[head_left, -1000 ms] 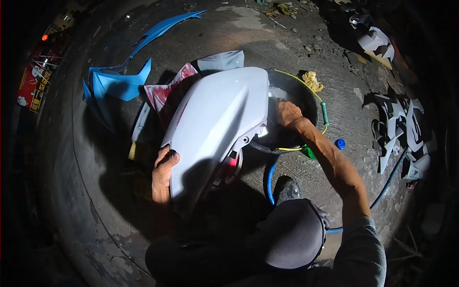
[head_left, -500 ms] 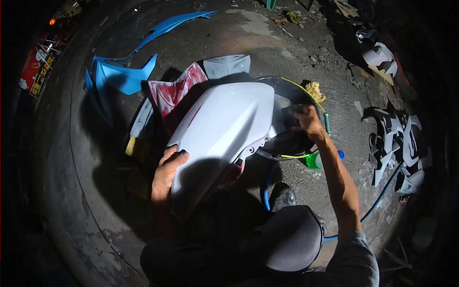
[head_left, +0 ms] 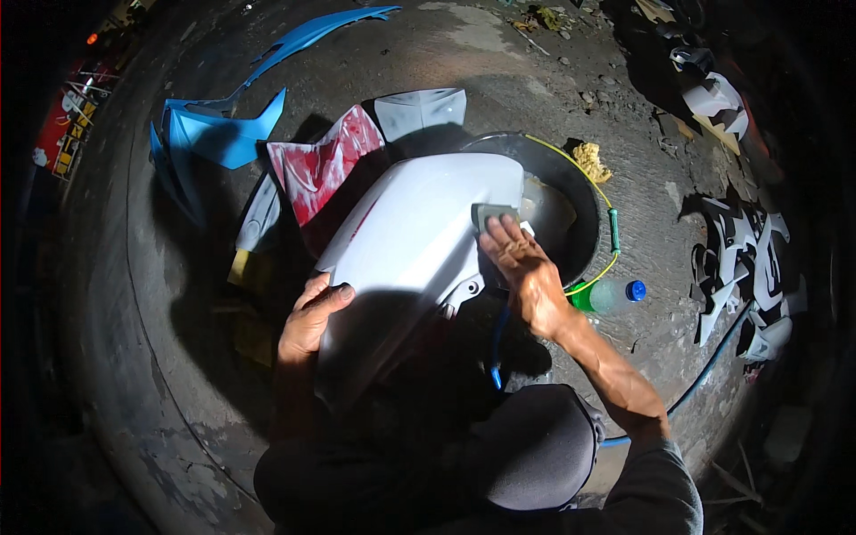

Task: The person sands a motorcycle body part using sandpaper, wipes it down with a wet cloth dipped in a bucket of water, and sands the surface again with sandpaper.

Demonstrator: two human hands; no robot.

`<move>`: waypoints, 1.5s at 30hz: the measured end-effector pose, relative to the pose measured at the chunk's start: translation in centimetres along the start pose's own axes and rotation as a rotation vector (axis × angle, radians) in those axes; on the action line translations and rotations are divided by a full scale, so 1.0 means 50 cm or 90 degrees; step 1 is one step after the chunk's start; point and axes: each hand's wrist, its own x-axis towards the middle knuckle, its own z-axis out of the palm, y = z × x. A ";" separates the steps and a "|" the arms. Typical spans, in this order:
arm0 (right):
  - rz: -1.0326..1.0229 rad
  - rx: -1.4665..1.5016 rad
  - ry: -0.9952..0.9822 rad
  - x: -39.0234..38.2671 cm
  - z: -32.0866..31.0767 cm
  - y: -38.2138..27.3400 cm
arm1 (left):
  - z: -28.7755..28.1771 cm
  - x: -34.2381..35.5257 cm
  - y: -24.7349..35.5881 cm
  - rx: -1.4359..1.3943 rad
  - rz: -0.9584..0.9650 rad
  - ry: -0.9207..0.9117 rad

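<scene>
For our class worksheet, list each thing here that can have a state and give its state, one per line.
Left hand: gripping the white panel's edge
Right hand: fingertips on the grey pad
White body panel: tilted, partly shadowed
Grey pad: against the panel's surface
Black bucket: open-topped
Yellow bucket handle: lowered to the right
Bottle: capped
Red-and-white panel: patchily coloured
</scene>
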 end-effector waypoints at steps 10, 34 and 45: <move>0.028 0.027 0.009 0.048 0.016 0.015 | 0.018 -0.016 0.016 0.041 0.028 0.038; 0.114 0.032 0.067 0.035 0.038 -0.021 | 0.020 -0.017 0.007 0.043 0.031 0.031; 0.013 0.073 0.117 0.039 0.029 -0.041 | 0.031 -0.025 0.021 0.130 0.056 0.018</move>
